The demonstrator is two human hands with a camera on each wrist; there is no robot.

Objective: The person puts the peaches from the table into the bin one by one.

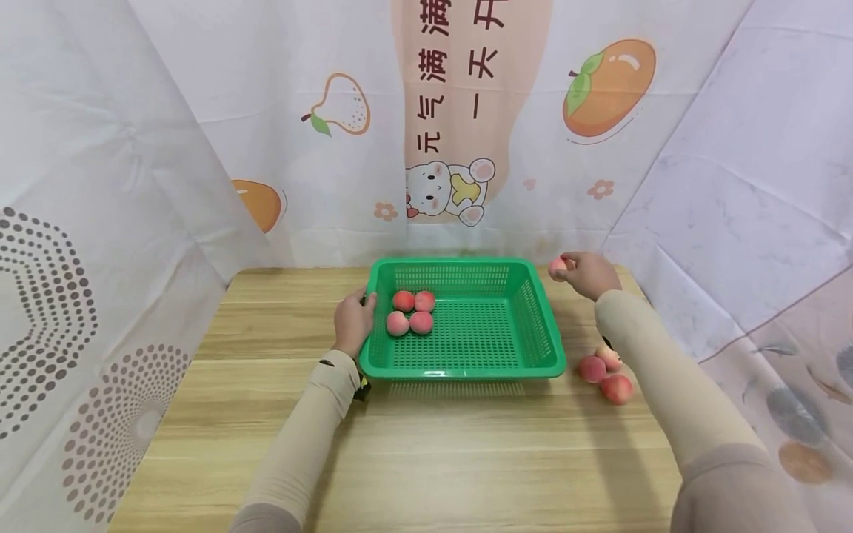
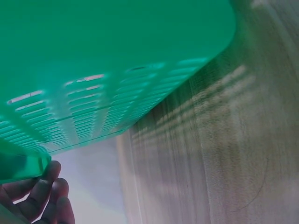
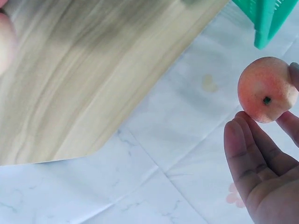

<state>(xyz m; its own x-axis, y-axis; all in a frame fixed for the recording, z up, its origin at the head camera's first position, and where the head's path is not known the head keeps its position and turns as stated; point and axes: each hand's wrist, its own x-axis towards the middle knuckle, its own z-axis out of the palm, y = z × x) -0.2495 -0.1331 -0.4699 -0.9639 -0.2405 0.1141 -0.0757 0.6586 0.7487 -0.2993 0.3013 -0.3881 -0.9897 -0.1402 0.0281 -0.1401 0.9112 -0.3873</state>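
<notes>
Pinches round peach (image 3: 259, 86) between fingers (image 3: 239, 142) of right hand (image 1: 591, 275), near far right corner of green plastic basket (image 1: 460, 373), with stem mark (image 3: 266, 100) toward the right wrist view. With left hand (image 1: 353, 322), grips left rim of basket, set lengthwise left to right.

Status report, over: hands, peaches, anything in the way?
Left hand gripping basket. Right hand holding a peach right of it. Four peaches inside, three seen on table. No obstacle visible.

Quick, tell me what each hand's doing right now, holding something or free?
Left hand: holding the rim of the green rectangular plastic basket.
Right hand: holding a round pinkish-orange peach between its fingers.
</notes>
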